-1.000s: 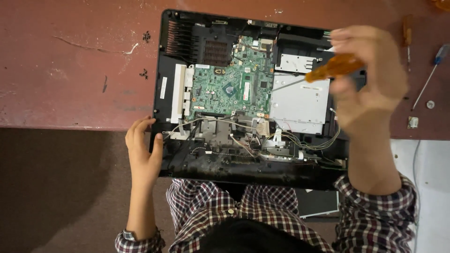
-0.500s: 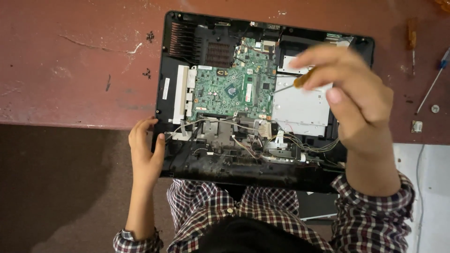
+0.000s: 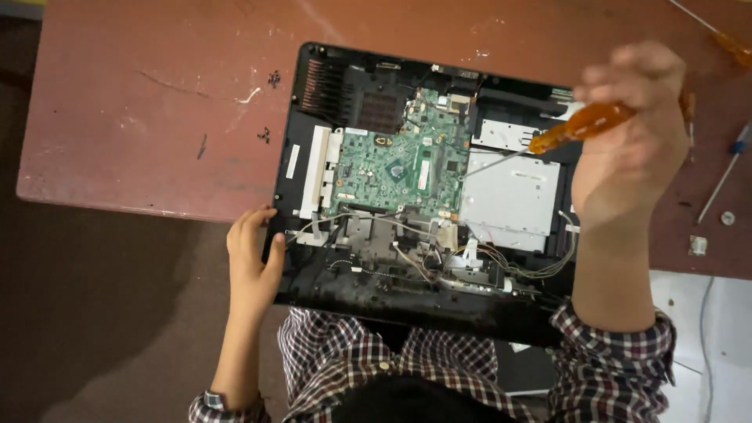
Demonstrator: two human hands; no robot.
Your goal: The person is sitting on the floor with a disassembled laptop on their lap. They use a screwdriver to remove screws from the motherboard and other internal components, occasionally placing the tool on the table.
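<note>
Two bare hands are at work on an opened black computer chassis [image 3: 313, 266] that lies half on a worn reddish-brown table [image 3: 157, 117], its near edge overhanging towards the person's checked shirt [image 3: 352, 360]. Right hand [image 3: 627, 149] is raised above the chassis's right side, fingers closed round the amber handle of a screwdriver [image 3: 576, 125]; the steel shaft slopes down and left, its tip over the edge of the green circuit board [image 3: 395, 164], just beside the silver metal drive cover [image 3: 509, 196]. Whether the tip touches the board cannot be told. Left hand [image 3: 251, 262] grips the chassis's left near edge, thumb on top, fingers curled round the rim. Within the chassis: a dark finned heat sink [image 3: 376, 102] behind the board, white connector strips [image 3: 317, 168] to its left, loose grey and white wires [image 3: 439, 254] along the near side. On the table to the right lie a blue-handled screwdriver [image 3: 724, 176], another orange-handled tool [image 3: 728, 39] at the far corner, and small metal parts [image 3: 697, 244]. Small dark screws [image 3: 274, 78] lie on the table left of the chassis.
</note>
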